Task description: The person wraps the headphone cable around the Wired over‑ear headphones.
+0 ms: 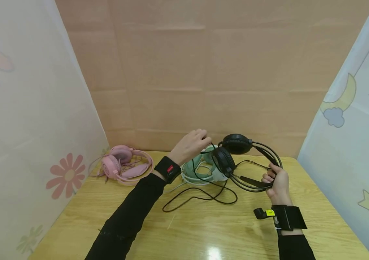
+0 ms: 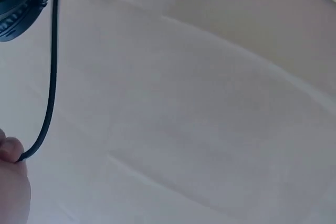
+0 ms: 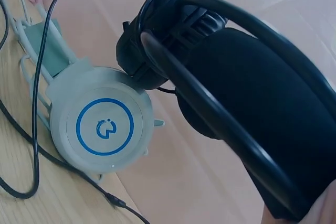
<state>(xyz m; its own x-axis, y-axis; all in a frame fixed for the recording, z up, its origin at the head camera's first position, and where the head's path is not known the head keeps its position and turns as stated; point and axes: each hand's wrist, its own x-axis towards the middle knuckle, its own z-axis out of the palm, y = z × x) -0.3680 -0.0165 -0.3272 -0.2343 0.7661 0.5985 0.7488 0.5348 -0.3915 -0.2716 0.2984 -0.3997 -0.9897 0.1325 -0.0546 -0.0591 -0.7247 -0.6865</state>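
Black over-ear headphones (image 1: 224, 160) are held up above the table, tilted, with the ear cups toward the left. My right hand (image 1: 278, 182) grips them by the headband, fingers curled round it. To the left, my left hand (image 1: 191, 144) is raised and pinches the black cable (image 2: 52, 72), which runs from an ear cup in the left wrist view. The rest of that cable lies in loose loops on the table. Mint green headphones (image 3: 102, 121) lie behind and below the black pair, partly hidden by it in the head view.
Pink headphones (image 1: 127, 164) lie at the back left of the wooden table (image 1: 197, 231), their cable bunched within the band. A brown paper backdrop (image 1: 204, 72) stands behind the table's far edge. Pale patterned sheets (image 1: 360, 144) line both sides.
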